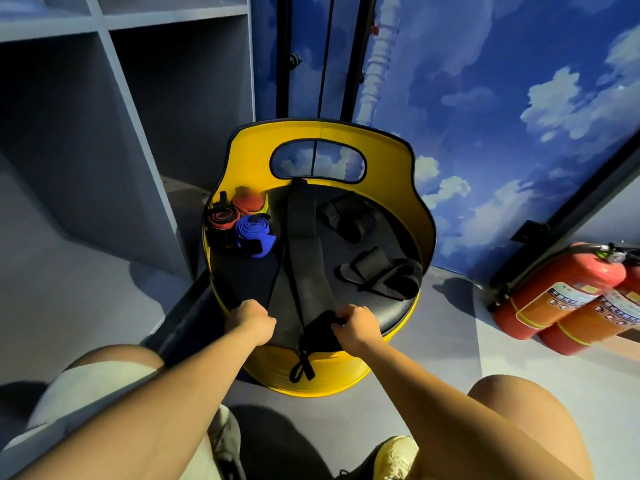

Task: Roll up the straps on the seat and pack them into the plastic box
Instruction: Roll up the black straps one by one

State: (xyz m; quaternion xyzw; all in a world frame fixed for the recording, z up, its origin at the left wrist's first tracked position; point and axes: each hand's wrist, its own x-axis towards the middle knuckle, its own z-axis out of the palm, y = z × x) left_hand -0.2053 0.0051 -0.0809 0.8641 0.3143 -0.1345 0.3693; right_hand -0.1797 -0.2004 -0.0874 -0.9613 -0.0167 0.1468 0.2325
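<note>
Two extinguishers — grey floor

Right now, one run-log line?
left hand: grips long black strap | right hand: grips same | rolled straps: on seat
</note>
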